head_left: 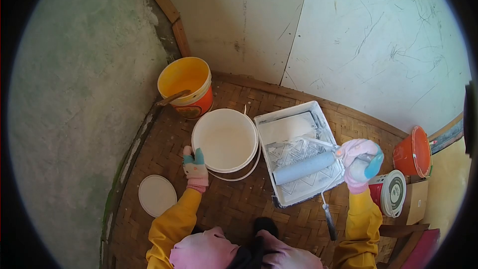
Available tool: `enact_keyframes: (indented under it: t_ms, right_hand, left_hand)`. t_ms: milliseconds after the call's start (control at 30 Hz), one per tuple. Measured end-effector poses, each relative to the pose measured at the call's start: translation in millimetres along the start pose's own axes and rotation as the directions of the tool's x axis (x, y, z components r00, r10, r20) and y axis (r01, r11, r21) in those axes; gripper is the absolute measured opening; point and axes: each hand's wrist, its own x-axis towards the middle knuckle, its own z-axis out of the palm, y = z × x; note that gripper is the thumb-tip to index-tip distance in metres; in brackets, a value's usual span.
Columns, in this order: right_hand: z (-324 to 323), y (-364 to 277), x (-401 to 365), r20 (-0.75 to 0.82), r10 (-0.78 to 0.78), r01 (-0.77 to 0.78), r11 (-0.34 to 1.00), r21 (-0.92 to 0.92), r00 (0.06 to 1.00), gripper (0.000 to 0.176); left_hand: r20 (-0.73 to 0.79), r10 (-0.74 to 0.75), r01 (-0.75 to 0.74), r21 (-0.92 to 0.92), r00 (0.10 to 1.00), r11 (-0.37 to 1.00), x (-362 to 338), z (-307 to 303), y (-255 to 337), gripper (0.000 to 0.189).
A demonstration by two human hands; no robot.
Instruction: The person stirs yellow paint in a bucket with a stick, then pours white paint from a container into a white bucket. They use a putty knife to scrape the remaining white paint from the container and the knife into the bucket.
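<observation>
My right hand [362, 163], in a pink, white and teal glove, is closed around the handle of a paint roller [304, 168]. The roller's grey-blue sleeve lies across the ridged part of a white paint tray [322, 112]. White paint [289, 127] pools at the tray's far end. On the left, my gloved left hand [195, 169] grips the near-left rim of a white bucket [225, 139], with fingertips overlapping the edge. The bucket's wire handle [238, 178] hangs down on its near side. Whitish material shows inside the bucket.
A round white lid [157, 196] lies at left. Behind stands an orange bucket [199, 100] with a wooden stick [173, 98]. A black-handled tool [329, 222] leans by the tray. At right are an orange pail [412, 153], a lidded paint tub [393, 193] and a cardboard box [417, 202].
</observation>
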Motion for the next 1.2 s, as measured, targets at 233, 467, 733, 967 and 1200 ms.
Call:
enact_keyframes:
  t_ms: [233, 467, 733, 967, 1200]
  right_hand:
    - [-26, -11, 17, -0.106, -0.018, 0.03, 0.993, 0.117, 0.994, 0.047]
    - [-79, -37, 22, -0.762, 0.098, -0.014, 0.993, 0.116, 0.64, 0.051]
    - [-152, -39, 1, -0.968, 0.2, 0.049, 0.976, 0.21, 0.154, 0.047]
    - [-173, -35, -5, -0.946, 0.32, 0.198, 0.931, 0.306, -0.046, 0.051]
    - [-130, -6, 2, -0.762, 0.517, 0.333, 0.693, 0.64, 0.389, 0.043]
  left_hand:
    - [0.007, 0.006, -0.006, -0.055, 1.0, 0.998, 0, 0, 0, 0.025]
    - [-0.004, 0.013, -0.012, 0.065, 1.0, 0.998, 2, 2, 6, 0.026]
    - [0.048, 0.057, -0.064, 0.174, 0.997, 0.983, -3, 17, 49, 0.024]
    - [0.245, 0.154, -0.195, 0.155, 0.957, 0.968, -3, 39, 93, 0.024]
    - [0.26, 0.187, -0.233, 0.161, 0.947, 0.959, -5, 38, 90, 0.023]
